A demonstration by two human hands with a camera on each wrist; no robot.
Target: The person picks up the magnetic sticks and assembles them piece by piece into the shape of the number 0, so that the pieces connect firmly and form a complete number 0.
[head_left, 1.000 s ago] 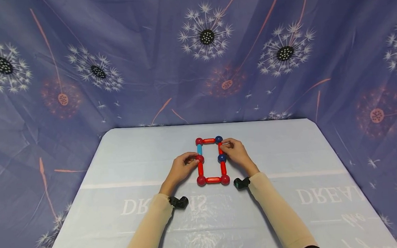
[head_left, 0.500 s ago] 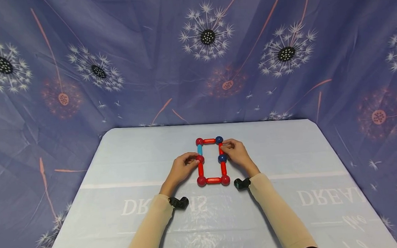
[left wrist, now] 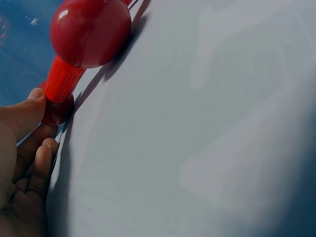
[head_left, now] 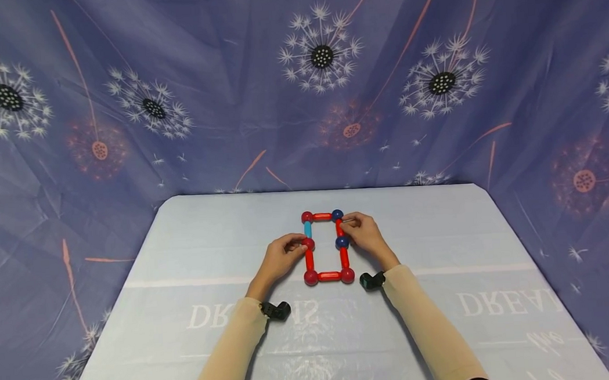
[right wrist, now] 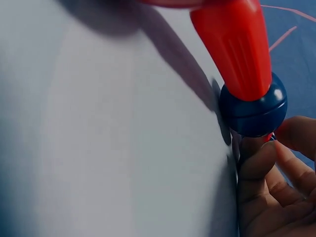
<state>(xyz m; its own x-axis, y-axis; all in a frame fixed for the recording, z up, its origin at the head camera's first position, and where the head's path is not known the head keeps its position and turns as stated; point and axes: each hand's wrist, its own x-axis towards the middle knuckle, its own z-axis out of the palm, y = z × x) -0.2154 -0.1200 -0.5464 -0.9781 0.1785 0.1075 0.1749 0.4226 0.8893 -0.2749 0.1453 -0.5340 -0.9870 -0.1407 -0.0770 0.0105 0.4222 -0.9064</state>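
A rectangular frame of magnetic rods and balls lies on the table. Its near corners are red balls [head_left: 311, 278]; a red ball [head_left: 307, 217] and a blue ball [head_left: 337, 215] form the far corners. My left hand [head_left: 282, 255] pinches the red ball [head_left: 309, 245] midway along the left side, between a light blue rod [head_left: 308, 230] and a red rod [head_left: 309, 260]. On the right side, my right hand [head_left: 366, 234] pinches the far red rod [head_left: 339, 228], just beyond the middle blue ball [right wrist: 254, 112]. Its fingertips partly hide that rod in the right wrist view.
A white table cover [head_left: 199, 347] with faint mirrored lettering lies under the frame. Behind and at both sides hangs a purple-blue cloth [head_left: 215, 102] with dandelion prints. Small black cameras [head_left: 276, 311] sit on both wrists.
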